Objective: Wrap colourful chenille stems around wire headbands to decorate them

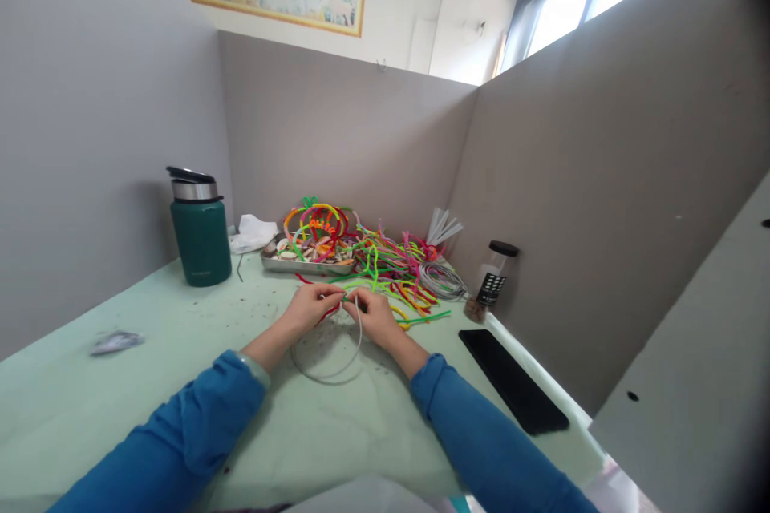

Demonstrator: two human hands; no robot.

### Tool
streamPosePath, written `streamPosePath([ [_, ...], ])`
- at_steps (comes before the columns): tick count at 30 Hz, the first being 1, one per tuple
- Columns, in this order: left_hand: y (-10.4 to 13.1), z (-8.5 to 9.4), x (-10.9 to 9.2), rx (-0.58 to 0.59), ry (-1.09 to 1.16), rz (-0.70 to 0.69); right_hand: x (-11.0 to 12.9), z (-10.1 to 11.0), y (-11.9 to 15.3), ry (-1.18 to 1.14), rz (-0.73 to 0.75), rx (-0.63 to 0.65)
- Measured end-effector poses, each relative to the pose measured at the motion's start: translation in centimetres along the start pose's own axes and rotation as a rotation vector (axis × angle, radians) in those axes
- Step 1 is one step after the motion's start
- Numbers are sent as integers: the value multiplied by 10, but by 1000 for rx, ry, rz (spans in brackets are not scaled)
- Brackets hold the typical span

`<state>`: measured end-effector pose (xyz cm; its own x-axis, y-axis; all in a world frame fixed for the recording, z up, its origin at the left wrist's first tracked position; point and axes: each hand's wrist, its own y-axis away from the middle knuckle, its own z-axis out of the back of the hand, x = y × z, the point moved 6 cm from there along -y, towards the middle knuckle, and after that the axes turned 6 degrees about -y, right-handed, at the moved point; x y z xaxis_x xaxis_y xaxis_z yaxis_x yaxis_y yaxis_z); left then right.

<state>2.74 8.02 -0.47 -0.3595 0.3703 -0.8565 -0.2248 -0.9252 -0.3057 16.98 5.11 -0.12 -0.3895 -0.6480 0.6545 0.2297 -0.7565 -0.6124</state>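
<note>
My left hand (313, 305) and my right hand (374, 316) meet above the middle of the table, fingers pinched together. A thin grey hoop (330, 381) hangs from them in a loop, one side passing in front of my right fingers and the other running up behind my left hand. A red pipe cleaner (328, 313) shows under my left fingers. Between the fingertips is a small bit of green (345, 299), mostly hidden. The exact grip of each fingertip is partly covered.
Behind the hands lie a metal tray (306, 266) with decorated hoops and a heap of coloured pipe cleaners (391, 256). A grey coil (442, 280) and a jar (492, 282) are right, near a black phone (511, 381). A green bottle (201, 244) stands left. Partitions enclose the table.
</note>
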Motion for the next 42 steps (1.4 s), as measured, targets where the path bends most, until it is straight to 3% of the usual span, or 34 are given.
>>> streamPosePath([
  [9,7,-1,-1,-30,96,140,-1,2,-1,-2,19,-37],
  [17,3,-1,3,-30,103,86,-2,1,0,1,13,-25],
  [24,8,1,4,-48,50,173,-1,1,-1,42,29,-20],
  [33,1,7,1,-79,-93,30,5,1,-1,156,139,66],
  [42,0,4,3,-43,-158,33,3,5,-3,128,184,29],
])
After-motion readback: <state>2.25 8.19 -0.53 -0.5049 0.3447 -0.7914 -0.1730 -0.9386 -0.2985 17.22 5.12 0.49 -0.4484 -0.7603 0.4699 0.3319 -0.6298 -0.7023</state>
